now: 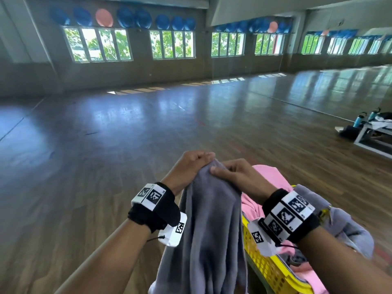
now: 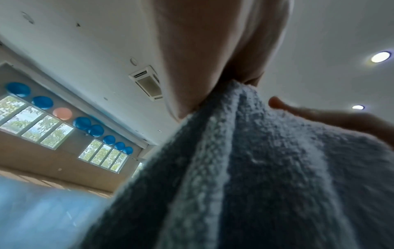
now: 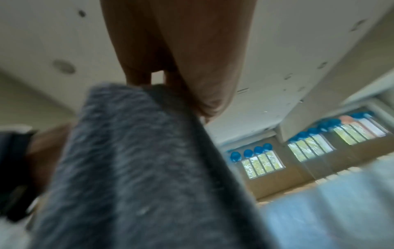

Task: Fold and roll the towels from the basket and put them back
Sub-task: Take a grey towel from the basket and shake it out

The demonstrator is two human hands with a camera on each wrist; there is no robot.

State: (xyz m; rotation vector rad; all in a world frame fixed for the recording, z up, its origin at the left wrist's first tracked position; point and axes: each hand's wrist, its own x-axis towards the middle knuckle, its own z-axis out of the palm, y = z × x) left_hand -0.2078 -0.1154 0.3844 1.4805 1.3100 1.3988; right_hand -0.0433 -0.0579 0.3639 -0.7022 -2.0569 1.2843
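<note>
Both hands are up at chest height over the wood floor [image 1: 106,166], close together, pinching the top of a grey towel [image 1: 212,219]. The left hand [image 1: 188,166] has its fingers curled over the towel's top edge from the left; in the left wrist view its fingers [image 2: 192,67] clamp the bunched cloth right at the tip. The right hand [image 1: 235,175] pinches the same top edge just beside it, thumb on the near face. In the right wrist view, blurred, its fingertips [image 3: 192,94] close on the fabric's upper edge.

The towel hangs straight down from the two grips in long vertical folds, between the forearms, lower end out of frame. To its right sits a yellow basket [image 1: 265,266] w/ a pink towel [image 1: 265,177] and another grey towel [image 1: 343,225] heaped in it, spilling over the rim.
</note>
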